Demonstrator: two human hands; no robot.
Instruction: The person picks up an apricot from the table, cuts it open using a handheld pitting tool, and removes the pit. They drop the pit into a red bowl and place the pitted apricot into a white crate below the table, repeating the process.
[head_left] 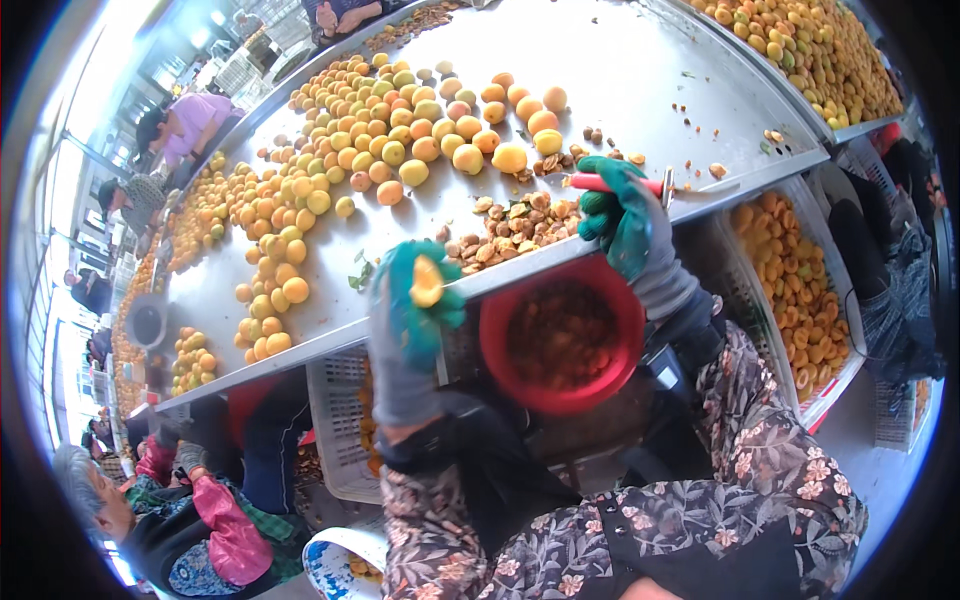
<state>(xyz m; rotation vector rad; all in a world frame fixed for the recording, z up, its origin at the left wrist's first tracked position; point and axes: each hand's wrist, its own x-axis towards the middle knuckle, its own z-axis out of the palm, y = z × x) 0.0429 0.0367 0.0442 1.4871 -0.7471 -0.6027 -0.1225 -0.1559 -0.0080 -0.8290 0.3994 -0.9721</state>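
Observation:
My left hand (412, 310), in a green and grey glove, is closed on a cut apricot (427, 283), its orange flesh showing, just over the table's near edge. Farther right, my gloved right hand (622, 215) grips a red-handled knife (590, 181); its metal part shows past the hand and is not sharp. Between my hands, a heap of brown apricot stones (520, 228) lies along the edge of the metal table (330, 335). Below the edge stands a red bucket (492, 335) with dark brown pieces inside.
Whole apricots (385, 135) spread across the table, with a large pile (800, 55) beyond a divider. A crate of apricot halves (800, 300) stands at right, and another white crate (340, 430) at left. A person in pink sleeves (225, 520) sits at lower left; others are farther off.

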